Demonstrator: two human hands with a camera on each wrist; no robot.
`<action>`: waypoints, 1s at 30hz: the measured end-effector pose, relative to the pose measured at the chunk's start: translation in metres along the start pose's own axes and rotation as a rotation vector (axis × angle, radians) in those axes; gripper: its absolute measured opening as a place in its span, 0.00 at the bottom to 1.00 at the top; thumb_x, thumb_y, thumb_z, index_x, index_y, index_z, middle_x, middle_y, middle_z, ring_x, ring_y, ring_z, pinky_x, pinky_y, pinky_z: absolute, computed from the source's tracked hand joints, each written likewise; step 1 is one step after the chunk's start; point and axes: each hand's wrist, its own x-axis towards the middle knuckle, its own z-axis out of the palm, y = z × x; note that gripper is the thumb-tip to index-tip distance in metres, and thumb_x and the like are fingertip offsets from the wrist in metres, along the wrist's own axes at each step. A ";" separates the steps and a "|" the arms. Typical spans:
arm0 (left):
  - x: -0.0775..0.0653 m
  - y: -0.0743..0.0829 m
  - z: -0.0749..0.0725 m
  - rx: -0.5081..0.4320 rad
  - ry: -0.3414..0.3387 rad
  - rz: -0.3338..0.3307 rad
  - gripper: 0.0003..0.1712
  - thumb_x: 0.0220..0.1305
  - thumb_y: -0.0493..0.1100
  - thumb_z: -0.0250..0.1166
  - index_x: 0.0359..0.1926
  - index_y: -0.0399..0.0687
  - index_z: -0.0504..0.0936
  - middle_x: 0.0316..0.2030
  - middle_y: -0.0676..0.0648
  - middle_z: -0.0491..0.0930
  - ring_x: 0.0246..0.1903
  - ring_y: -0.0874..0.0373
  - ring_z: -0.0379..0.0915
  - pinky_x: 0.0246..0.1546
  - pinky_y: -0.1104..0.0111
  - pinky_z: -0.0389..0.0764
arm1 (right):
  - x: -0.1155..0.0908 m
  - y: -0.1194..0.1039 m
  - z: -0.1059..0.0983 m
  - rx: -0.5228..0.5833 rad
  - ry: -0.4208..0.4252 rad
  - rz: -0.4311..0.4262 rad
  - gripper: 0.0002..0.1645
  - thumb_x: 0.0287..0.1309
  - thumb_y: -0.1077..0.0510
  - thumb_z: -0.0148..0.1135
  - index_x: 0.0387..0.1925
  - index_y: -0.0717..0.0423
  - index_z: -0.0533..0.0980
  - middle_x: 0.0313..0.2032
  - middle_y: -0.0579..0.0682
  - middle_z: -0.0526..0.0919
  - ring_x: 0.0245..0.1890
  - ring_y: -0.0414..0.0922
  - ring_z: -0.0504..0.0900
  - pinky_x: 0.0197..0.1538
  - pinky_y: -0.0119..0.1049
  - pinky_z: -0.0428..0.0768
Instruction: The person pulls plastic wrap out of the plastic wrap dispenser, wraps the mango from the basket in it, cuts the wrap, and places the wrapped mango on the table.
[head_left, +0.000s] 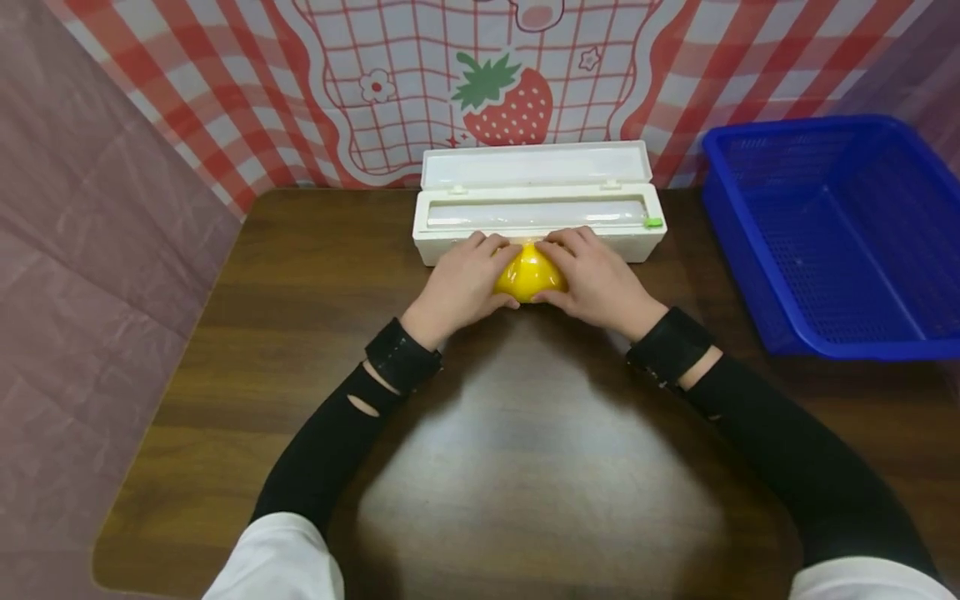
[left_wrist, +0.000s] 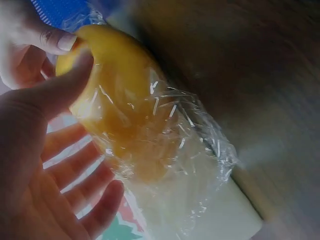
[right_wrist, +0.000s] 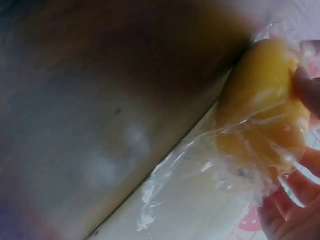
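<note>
A smooth yellow oval fruit (head_left: 531, 275), glossy under clear cling film (left_wrist: 197, 127), is held between both hands at the front of a white cling film dispenser (head_left: 438, 248). My left hand (head_left: 463, 282) grips its left side, thumb nearer me and fingers toward the box. On the opposite side my right hand (head_left: 602, 279) holds it the same way. Loose, crinkled film spreads off both ends of the fruit in the wrist views, overlapping the white box there. The dispenser's lid (head_left: 536, 167) is up, and a film roll (head_left: 536, 213) shows inside.
A green slider (head_left: 653, 222) sits at the dispenser's right end. To the right stands a blue plastic basket (head_left: 776, 292). A red-and-white checked cloth (head_left: 247, 83) hangs behind the brown wooden table (head_left: 315, 250).
</note>
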 end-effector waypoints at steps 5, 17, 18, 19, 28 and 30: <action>0.001 -0.002 0.000 -0.023 0.000 0.000 0.34 0.61 0.53 0.72 0.64 0.43 0.75 0.56 0.42 0.75 0.50 0.49 0.69 0.51 0.62 0.75 | 0.000 -0.001 0.000 0.069 -0.016 0.045 0.43 0.47 0.49 0.80 0.60 0.66 0.73 0.58 0.63 0.70 0.54 0.58 0.68 0.58 0.50 0.73; 0.000 -0.001 -0.001 -0.027 0.012 -0.016 0.34 0.57 0.57 0.74 0.61 0.49 0.79 0.61 0.43 0.72 0.56 0.47 0.64 0.56 0.60 0.70 | 0.001 0.001 0.001 0.095 -0.036 0.057 0.43 0.42 0.49 0.83 0.56 0.66 0.73 0.54 0.61 0.73 0.51 0.57 0.67 0.57 0.51 0.68; 0.000 0.000 -0.001 -0.026 0.015 -0.015 0.34 0.56 0.57 0.74 0.61 0.49 0.79 0.60 0.44 0.73 0.56 0.48 0.63 0.57 0.59 0.69 | 0.000 0.001 0.002 0.097 -0.030 0.055 0.43 0.41 0.49 0.83 0.56 0.66 0.73 0.54 0.61 0.73 0.51 0.57 0.67 0.57 0.51 0.67; 0.000 0.000 -0.001 -0.023 0.018 -0.012 0.34 0.56 0.58 0.74 0.60 0.49 0.79 0.60 0.44 0.74 0.57 0.48 0.63 0.58 0.58 0.68 | 0.000 0.001 0.002 0.099 -0.025 0.053 0.44 0.41 0.50 0.83 0.56 0.65 0.73 0.54 0.61 0.73 0.51 0.57 0.67 0.57 0.51 0.67; -0.001 0.001 0.002 -0.067 0.077 0.059 0.30 0.55 0.53 0.76 0.56 0.45 0.80 0.50 0.46 0.75 0.49 0.50 0.69 0.51 0.63 0.73 | -0.003 -0.001 0.007 0.078 -0.004 0.052 0.52 0.38 0.51 0.85 0.64 0.63 0.69 0.50 0.61 0.66 0.48 0.59 0.63 0.51 0.51 0.65; -0.002 0.001 0.003 -0.084 0.095 0.070 0.31 0.54 0.52 0.77 0.56 0.44 0.79 0.48 0.45 0.73 0.46 0.50 0.69 0.47 0.64 0.74 | -0.003 -0.001 0.007 0.085 -0.004 0.059 0.50 0.37 0.51 0.85 0.62 0.62 0.71 0.51 0.61 0.65 0.50 0.59 0.62 0.52 0.52 0.65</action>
